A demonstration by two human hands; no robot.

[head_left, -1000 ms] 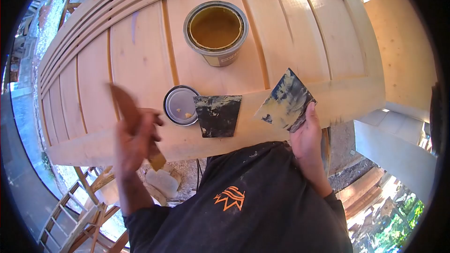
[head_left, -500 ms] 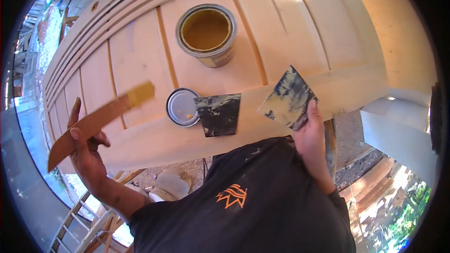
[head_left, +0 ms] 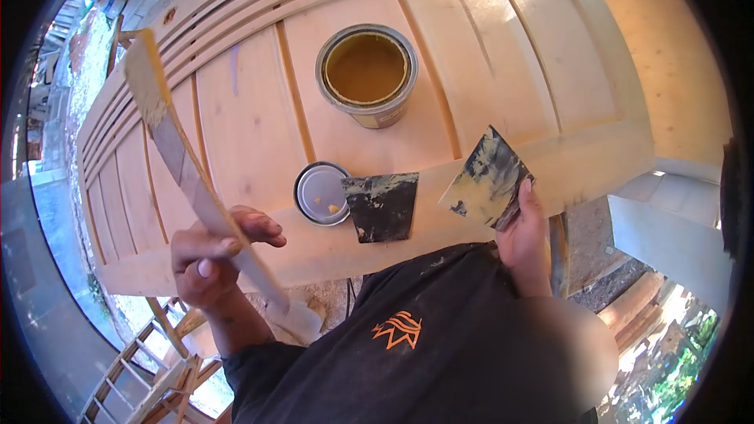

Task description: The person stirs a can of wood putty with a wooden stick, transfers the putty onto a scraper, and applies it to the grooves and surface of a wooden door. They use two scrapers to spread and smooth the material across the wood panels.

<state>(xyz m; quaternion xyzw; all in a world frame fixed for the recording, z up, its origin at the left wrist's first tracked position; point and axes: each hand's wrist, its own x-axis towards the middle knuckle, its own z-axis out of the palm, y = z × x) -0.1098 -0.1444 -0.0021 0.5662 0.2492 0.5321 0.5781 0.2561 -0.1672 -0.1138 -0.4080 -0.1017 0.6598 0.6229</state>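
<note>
My left hand (head_left: pixel 210 261) is closed on a flat wooden stick (head_left: pixel 182 153), its upper end coated in yellowish filler. The stick stands tilted, its far end pointing up and left over the wooden panel (head_left: pixel 251 122). On the right, my right hand (head_left: pixel 525 232) grips a dark square spreader (head_left: pixel 488 180) smeared with pale filler. Between the hands, a second black spreader (head_left: pixel 383 210) lies near the panel's front edge, beside a round can lid (head_left: pixel 316 198) with yellow bits on it. An open can (head_left: pixel 380 118) of yellow-brown paste stands behind them.
Narrow slats (head_left: pixel 275 9) run along the panel's far side. A ladder (head_left: pixel 126 369) is at lower left. At right are a light board (head_left: pixel 667 239) and a large plywood sheet (head_left: pixel 667 71). My dark shirt (head_left: pixel 353 345) fills the bottom.
My left hand has moved right and turned the stick from a shallow slant to a steep one, its coated end now up and left. The right hand still holds its spreader; the view has shifted slightly.
</note>
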